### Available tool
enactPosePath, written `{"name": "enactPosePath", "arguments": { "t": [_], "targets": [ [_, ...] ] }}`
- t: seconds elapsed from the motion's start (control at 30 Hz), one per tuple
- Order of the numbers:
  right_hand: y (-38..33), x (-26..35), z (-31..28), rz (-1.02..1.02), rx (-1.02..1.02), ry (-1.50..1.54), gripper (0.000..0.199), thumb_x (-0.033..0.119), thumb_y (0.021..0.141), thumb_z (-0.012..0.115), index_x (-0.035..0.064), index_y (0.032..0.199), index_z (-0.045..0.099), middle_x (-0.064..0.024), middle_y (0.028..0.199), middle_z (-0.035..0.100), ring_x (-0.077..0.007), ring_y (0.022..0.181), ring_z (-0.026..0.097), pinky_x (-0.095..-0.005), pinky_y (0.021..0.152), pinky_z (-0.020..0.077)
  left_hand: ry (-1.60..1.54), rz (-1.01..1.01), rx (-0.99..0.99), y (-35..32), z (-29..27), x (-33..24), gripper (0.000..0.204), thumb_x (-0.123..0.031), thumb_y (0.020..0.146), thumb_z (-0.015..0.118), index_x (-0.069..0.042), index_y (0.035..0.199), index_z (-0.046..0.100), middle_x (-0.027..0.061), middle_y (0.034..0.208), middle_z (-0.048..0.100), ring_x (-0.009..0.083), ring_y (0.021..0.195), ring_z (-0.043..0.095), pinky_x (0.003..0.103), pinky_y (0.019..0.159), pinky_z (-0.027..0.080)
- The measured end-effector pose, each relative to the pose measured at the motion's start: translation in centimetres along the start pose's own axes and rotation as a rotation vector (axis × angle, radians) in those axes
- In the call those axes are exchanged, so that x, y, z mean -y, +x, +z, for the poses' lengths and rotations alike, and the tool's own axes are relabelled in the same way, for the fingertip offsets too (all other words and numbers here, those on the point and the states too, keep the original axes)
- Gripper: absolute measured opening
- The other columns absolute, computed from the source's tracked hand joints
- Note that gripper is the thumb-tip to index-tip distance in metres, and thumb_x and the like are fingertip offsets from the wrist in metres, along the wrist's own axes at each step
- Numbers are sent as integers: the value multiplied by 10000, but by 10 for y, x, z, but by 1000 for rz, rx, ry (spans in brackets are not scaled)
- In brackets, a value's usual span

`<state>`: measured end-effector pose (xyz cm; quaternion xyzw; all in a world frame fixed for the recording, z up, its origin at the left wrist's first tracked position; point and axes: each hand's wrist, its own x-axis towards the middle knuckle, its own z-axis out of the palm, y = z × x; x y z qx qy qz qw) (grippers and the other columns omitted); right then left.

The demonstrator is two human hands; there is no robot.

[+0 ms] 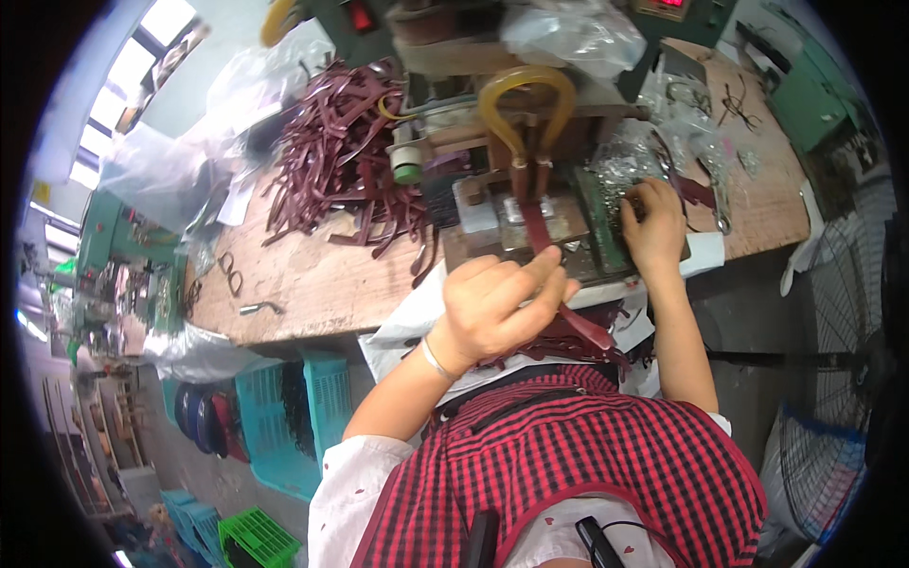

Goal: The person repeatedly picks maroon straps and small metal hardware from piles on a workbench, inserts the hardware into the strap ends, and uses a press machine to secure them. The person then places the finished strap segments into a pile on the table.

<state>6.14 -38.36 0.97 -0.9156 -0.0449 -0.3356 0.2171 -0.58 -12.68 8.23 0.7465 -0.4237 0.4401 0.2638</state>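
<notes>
My left hand (502, 301) is closed around a dark red eyeglass temple (585, 326). Its upper end (536, 227) lies under the press head of a bench machine, at the small metal block (523, 210). The curved end sticks out below my fingers. My right hand (655, 232) is at a green-edged tray (606, 227) with a heap of small shiny metal parts (614, 172). Its fingers are curled into the heap, and whatever is between the fingertips is hidden. A yellow loop (526, 83) curves above the metal block.
A big pile of dark red temples (341, 151) covers the table left of the machine; more temples (578, 343) lie at my lap. Eyeglass frames (230, 275) rest at the table's left. Plastic bags (573, 36) hang over the machine. A teal crate (275, 417) stands below; a fan (828, 350) is right.
</notes>
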Motion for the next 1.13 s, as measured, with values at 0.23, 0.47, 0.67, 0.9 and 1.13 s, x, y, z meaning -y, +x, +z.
{"name": "enactPosePath", "arguments": {
  "t": [0.23,0.47,0.67,0.9,1.13],
  "targets": [
    [-4,3,-7,256,-40,241,146,88,827,682,13,952,669,-105,874,692,-249,792,663,-347,749,511,159,-713,-290,-74,-13,12,366,0,789,748,-13,1138,637,145,1050,661,266,871,625,342,800,516],
    [6,19,4,361,27,516,139,73,881,698,-3,998,706,-76,903,713,-132,823,654,-268,777,502,417,-856,7,-66,-10,112,632,-111,766,797,-13,1330,530,185,1285,552,346,1217,498,440,1061,378],
    [-2,18,-21,379,58,526,153,74,867,709,0,1000,721,-75,925,727,-144,857,668,-267,817,502,416,-633,-115,-32,-100,130,127,-7,806,713,-62,918,692,78,915,646,257,885,601,349,824,473],
    [13,37,5,272,63,506,183,65,851,698,36,1029,724,-120,944,734,-213,868,702,-298,808,516,623,-790,693,-131,-58,142,109,-162,770,741,-61,809,731,115,913,638,324,944,600,439,813,509],
    [-30,-17,-17,420,-19,472,154,60,857,690,47,1005,735,-100,970,744,-250,838,695,-322,843,531,589,-858,456,-154,-78,126,173,-175,773,716,-79,916,731,113,858,646,326,847,609,434,753,503]
  ]
}}
